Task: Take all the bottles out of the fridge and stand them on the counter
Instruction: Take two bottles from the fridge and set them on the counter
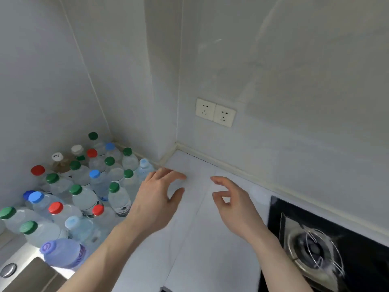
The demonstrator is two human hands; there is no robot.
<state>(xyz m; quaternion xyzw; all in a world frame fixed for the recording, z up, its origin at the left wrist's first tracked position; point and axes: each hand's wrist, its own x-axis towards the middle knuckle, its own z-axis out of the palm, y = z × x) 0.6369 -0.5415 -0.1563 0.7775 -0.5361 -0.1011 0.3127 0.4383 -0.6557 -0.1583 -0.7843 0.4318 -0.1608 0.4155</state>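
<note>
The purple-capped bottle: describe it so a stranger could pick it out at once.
Start at the crowd of bottles standing in the counter's left corner. Come to the near edge of that crowd, beside the sink. The purple-capped bottle is nearest the camera there; it alone has a lilac cap and a purple-tinted body, where its neighbours are clear with green, red or blue caps.

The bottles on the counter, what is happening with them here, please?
A person is collecting bottles on the white counter. Many plastic bottles with green, red and blue caps stand crowded in the corner by the wall, left of the gas stove. Both hands hold nothing at this moment: the left hand hovers beside the nearest bottles, and the right hand hovers over bare counter. The fridge is not in view.
</note>
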